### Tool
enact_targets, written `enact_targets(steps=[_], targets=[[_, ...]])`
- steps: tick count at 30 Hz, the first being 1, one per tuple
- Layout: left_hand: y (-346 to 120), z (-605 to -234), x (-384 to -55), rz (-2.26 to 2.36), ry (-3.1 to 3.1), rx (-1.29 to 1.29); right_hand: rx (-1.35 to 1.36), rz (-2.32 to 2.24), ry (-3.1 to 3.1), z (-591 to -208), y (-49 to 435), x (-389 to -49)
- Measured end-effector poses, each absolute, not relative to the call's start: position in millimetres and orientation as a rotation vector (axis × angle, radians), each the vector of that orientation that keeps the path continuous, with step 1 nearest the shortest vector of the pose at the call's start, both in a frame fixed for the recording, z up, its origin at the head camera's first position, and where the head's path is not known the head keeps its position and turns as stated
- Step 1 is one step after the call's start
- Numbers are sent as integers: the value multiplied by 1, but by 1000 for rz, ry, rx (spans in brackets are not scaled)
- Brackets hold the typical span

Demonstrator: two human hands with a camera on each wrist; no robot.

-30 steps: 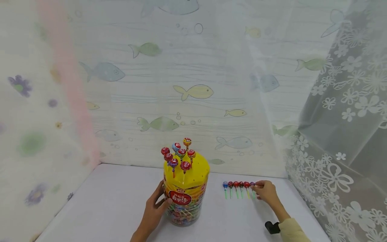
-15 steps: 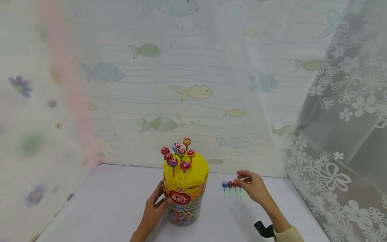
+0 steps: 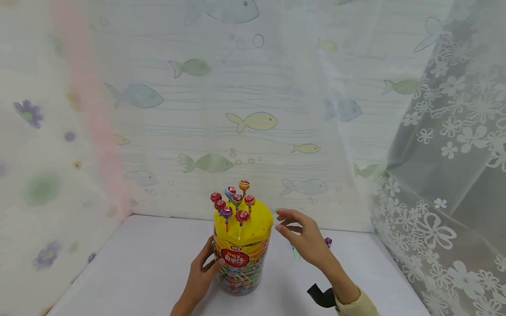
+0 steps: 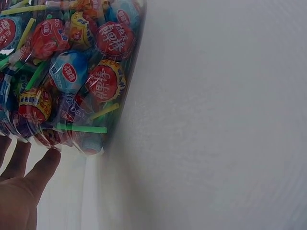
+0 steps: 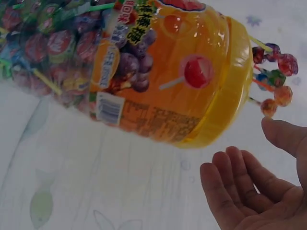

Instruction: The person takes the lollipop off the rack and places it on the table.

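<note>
A tall clear jar [image 3: 242, 278] packed with wrapped lollipops stands upright on the table, its label facing me. Several lollipops [image 3: 242, 216] stick up from its yellow lid [image 3: 262, 221]. My left hand [image 3: 199, 270] grips the jar's left side, thumb on the front; in the left wrist view its fingers [image 4: 43, 172] touch the plastic. Just right of the lid hovers my right hand [image 3: 304, 239], fingers loosely bent and apart, with nothing between them. The right wrist view shows that hand [image 5: 254, 191] beside the lid and the lollipops [image 5: 283, 95] on top.
Behind my right hand a row of lollipops lies on the white table [image 3: 158, 263], mostly hidden; a purple lollipop [image 3: 328, 241] shows at its right end. Fish-printed curtain [image 3: 253, 87] hangs behind, and a sheer flowered curtain [image 3: 442, 184] closes the right side.
My right hand has moved left from the right end of the lollipop row, across it, to beside the lid. The left hand and the jar have stayed in place.
</note>
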State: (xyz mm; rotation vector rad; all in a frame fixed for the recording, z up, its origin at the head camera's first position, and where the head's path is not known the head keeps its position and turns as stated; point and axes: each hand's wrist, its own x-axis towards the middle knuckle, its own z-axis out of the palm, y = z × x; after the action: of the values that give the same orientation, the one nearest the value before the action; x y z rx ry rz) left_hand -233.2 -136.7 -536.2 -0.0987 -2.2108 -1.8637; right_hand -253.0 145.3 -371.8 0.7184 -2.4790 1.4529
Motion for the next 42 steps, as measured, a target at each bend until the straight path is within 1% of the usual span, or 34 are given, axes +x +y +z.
enact_targets(steps=[5, 19, 26, 42], targets=[[-137, -536, -234, -1862, -2219, -98, 837, 1526, -2378, -364, 124, -259], [-138, -537, -232, -1858, -2201, -130, 955, 1743, -2208, -345, 82, -262], [-137, -536, -232, -1866, -2195, -141, 934, 1764, -2176, -345, 72, -262], [-137, -536, -230, -1868, -2202, -120, 834, 1782, -2111, -349, 70, -262]])
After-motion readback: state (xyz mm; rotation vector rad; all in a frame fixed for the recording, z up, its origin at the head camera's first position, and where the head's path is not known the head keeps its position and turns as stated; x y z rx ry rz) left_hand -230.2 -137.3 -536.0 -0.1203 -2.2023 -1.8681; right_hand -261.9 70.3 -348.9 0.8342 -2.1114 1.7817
